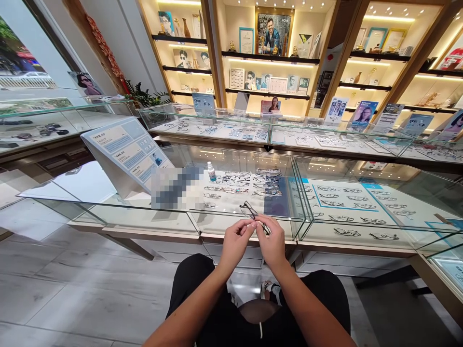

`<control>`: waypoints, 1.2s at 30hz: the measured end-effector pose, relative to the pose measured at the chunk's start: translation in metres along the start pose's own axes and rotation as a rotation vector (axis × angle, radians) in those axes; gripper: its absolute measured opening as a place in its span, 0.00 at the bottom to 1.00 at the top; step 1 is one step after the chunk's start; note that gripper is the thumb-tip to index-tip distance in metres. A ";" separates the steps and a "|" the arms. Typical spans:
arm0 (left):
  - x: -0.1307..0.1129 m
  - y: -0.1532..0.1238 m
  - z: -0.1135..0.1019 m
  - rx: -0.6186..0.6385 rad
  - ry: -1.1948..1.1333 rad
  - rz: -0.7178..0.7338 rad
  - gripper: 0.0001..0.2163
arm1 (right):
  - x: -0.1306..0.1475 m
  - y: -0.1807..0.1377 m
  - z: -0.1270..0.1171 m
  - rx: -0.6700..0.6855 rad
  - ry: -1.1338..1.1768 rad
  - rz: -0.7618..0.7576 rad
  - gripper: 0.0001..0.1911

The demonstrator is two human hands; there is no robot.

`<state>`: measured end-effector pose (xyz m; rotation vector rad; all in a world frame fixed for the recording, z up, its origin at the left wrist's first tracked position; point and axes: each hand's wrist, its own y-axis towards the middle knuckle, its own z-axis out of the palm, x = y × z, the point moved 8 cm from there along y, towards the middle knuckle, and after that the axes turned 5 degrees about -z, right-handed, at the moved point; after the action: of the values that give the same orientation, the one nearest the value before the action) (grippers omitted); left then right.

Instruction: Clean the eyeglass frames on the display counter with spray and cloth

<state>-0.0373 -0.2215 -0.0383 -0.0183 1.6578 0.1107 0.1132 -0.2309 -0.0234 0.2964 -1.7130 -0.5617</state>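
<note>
Both my hands hold a pair of dark-framed glasses (252,213) in front of me, above my lap. My left hand (235,243) pinches the frame from the left with closed fingers. My right hand (272,243) grips a temple arm from the right, fingers closed. The lenses point up and away toward the glass display counter (300,226). My knees in black trousers show below.
The glass counter holds rows of spectacle frames (249,185) inside. On top stand a small white bottle with a blue cap (211,172) and a slanted information board (126,152). More glass cases and lit shelves with pictures line the back wall. Grey floor tiles lie to the left.
</note>
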 end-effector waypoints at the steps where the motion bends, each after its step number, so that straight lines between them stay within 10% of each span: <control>1: 0.000 0.002 -0.002 -0.010 -0.004 -0.005 0.21 | 0.003 0.000 0.001 0.019 -0.007 -0.017 0.11; 12: -0.026 0.043 -0.028 0.027 0.217 0.065 0.18 | 0.009 0.018 -0.013 0.144 -0.075 -0.111 0.16; 24: -0.155 0.206 -0.032 0.157 1.142 0.356 0.11 | -0.120 0.090 -0.098 0.302 -0.971 -0.014 0.22; 36: -0.082 0.350 -0.013 0.312 1.444 0.098 0.07 | -0.115 0.088 -0.091 0.279 -1.048 -0.006 0.22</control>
<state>-0.0702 0.1212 0.0663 0.2812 3.1020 -0.1358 0.2362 -0.1185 -0.0620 0.2081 -2.8172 -0.5083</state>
